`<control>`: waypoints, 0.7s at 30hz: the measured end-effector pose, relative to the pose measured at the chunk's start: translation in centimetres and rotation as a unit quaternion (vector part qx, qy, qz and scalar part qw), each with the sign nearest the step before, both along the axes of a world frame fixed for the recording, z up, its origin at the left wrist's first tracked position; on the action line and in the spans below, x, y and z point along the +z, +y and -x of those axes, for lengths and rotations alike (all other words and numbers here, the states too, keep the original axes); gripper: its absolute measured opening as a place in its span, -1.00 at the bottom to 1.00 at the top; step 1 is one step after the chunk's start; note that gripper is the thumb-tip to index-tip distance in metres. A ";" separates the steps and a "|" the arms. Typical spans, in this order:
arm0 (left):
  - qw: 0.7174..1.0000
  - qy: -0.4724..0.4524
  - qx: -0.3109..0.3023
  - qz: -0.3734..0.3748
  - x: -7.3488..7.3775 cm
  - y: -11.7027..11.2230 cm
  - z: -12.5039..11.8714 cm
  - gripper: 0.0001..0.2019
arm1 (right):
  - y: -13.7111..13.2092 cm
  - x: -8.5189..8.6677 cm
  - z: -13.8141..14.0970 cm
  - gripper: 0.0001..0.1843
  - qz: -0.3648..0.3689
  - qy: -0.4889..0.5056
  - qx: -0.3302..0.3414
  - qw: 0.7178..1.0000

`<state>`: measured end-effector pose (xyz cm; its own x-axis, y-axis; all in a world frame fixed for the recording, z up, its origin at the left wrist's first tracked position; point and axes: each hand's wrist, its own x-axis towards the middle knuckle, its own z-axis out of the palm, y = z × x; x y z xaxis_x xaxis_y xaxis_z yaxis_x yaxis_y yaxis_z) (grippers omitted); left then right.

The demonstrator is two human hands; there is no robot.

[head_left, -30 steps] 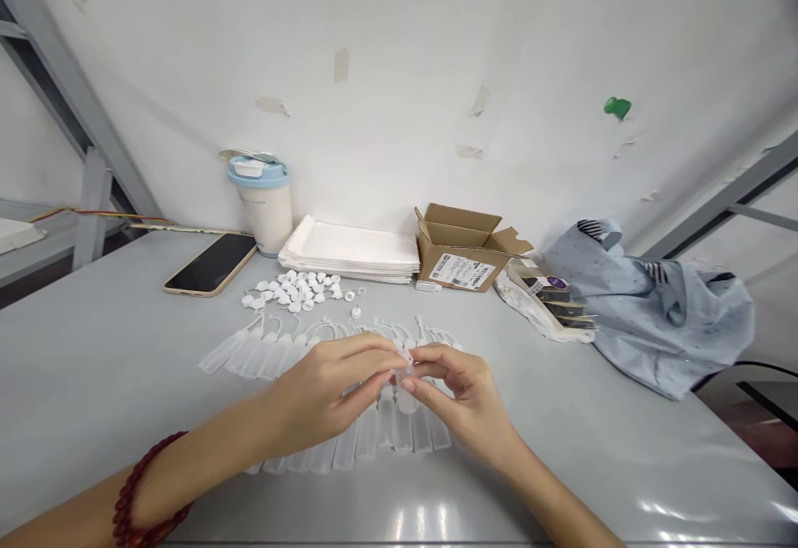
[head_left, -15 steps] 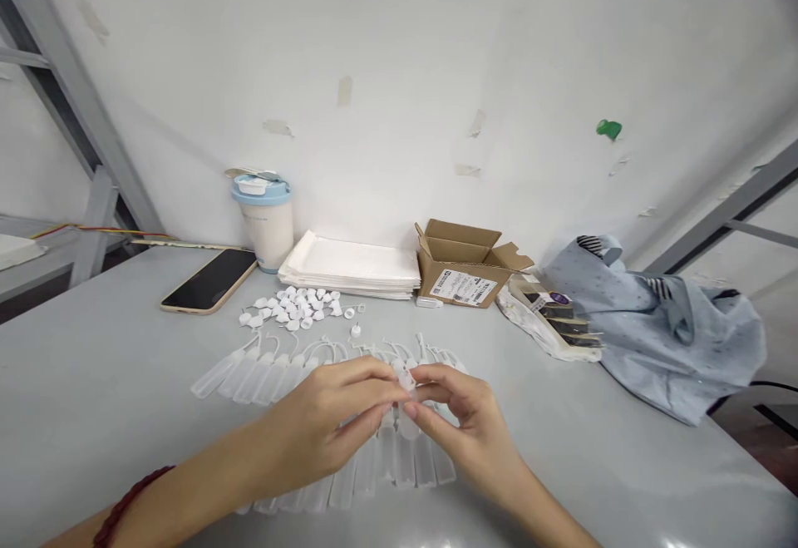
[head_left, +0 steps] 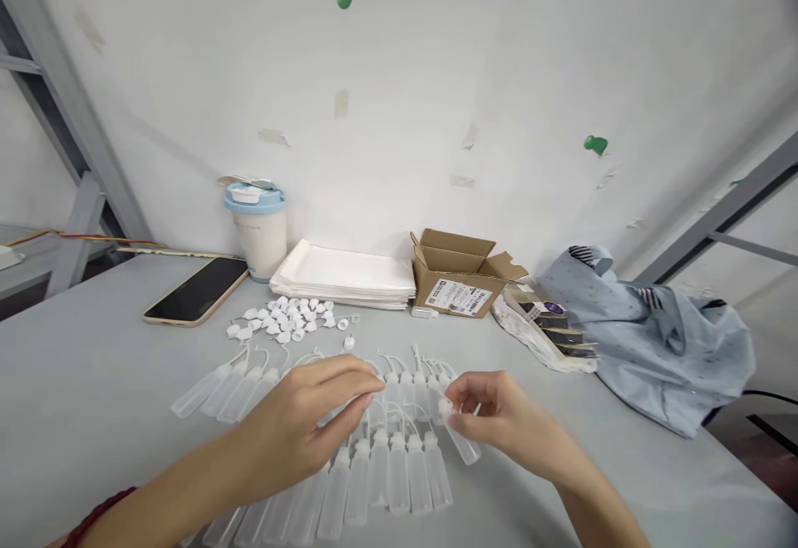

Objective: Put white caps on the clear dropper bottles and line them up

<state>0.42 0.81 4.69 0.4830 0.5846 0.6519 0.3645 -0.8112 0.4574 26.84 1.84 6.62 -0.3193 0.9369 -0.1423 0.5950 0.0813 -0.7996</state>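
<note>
1 slender translucent plastic bottle (head_left: 465, 445), in front of open brown cardboard box (head_left: 461, 295): right hand (head_left: 514, 415) pinches neck; light grip advisable. Left hand (head_left: 315, 411), box's front-left: fingers together, any hold cannot be told.

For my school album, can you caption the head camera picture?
Right hand holds a slim translucent plastic bottle beside rows of similar bottles, left hand over them, small white caps behind.

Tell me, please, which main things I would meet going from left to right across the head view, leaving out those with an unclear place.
Phone → blue-lidded cup → left hand → held bottle → right hand → light blue cloth.
</note>
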 end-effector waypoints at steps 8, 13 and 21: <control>1.000 0.016 0.001 -0.017 -0.3 0.1 0.0 -0.79 | -0.4 -0.4 0.1 -0.90 0.022 -0.069 -0.015 0.997; 1.000 0.031 0.003 0.000 -0.5 0.0 0.0 -0.80 | -0.5 -0.4 0.2 -0.92 0.037 -0.087 -0.017 0.995; 0.999 0.045 0.002 0.012 -0.8 -0.1 0.0 -0.80 | -0.3 -0.9 0.5 -0.90 0.091 -0.102 -0.006 0.991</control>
<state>0.38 0.72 3.94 0.5371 0.6009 0.5920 0.4078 -0.7993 0.4414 26.29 1.49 5.71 -0.2549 0.8935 -0.3697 0.7460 -0.0615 -0.6631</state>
